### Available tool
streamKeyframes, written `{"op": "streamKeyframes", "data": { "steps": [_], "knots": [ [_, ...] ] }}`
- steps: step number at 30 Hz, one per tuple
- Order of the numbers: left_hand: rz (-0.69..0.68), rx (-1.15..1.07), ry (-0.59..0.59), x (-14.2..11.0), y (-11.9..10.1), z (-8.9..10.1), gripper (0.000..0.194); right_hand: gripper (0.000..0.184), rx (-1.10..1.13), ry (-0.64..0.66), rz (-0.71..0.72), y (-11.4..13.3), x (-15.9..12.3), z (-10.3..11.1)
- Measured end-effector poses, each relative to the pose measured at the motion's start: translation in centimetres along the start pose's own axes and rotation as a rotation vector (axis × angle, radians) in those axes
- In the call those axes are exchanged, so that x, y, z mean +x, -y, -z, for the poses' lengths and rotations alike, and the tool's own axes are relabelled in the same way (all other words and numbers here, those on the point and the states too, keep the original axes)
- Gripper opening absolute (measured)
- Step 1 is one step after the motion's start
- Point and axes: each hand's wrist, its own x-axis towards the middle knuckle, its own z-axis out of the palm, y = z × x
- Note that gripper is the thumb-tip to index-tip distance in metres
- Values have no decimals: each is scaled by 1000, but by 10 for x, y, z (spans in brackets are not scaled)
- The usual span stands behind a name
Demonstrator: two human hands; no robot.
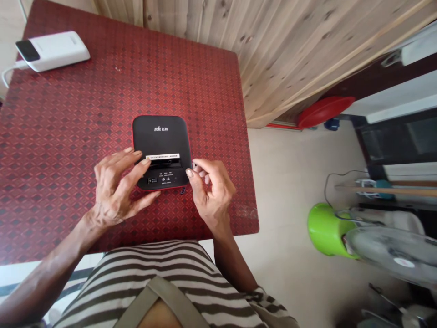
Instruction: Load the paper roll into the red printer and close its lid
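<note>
FEIE printer [162, 132], black: left-hand fingertips [145, 161] rest on its top beside the white label strip [163, 156], spread and unclenched. Right thumb [189, 173] touches its right edge, other fingers curled; grip cannot be determined. Left hand [114, 191] and right hand [211, 196] flank the printer, which lies flat mid-frame on a red patterned table [51, 182]. White power bank [51, 51] at upper left.

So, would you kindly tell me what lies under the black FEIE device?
The black FEIE device rests on a red patterned table covering. Its red lower edge shows, but its underside and anything directly beneath are hidden.
</note>
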Motion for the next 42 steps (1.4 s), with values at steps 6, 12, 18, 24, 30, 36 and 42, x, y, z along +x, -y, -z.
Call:
{"op": "streamKeyframes", "data": {
  "steps": [6,12,18,24,30,36,42],
  "knots": [
    [34,73,6,-31,2,13,63,24,-25,55,-98,-7,-28,-2],
    [115,36,33,-40,1,7,56,26,-32,76,-130,-8,-31,-5],
    [121,18,48,-40,3,4,71,25,-61,58,-77,-7,-29,-6],
    [127,-36,34,-37,3,2,77,24,-7,44,-65,-7,-28,-6],
    [225,-32,99,-36,-2,6,42,24,-40,59,-83,-7,-28,-5],
    [248,-84,59,-29,-2,4,48,28,-17,88,-111,-8,-30,-2],
    [233,-137,70,-29,2,2,60,25,-65,81,-94,-8,-30,-4]
  ]
}}
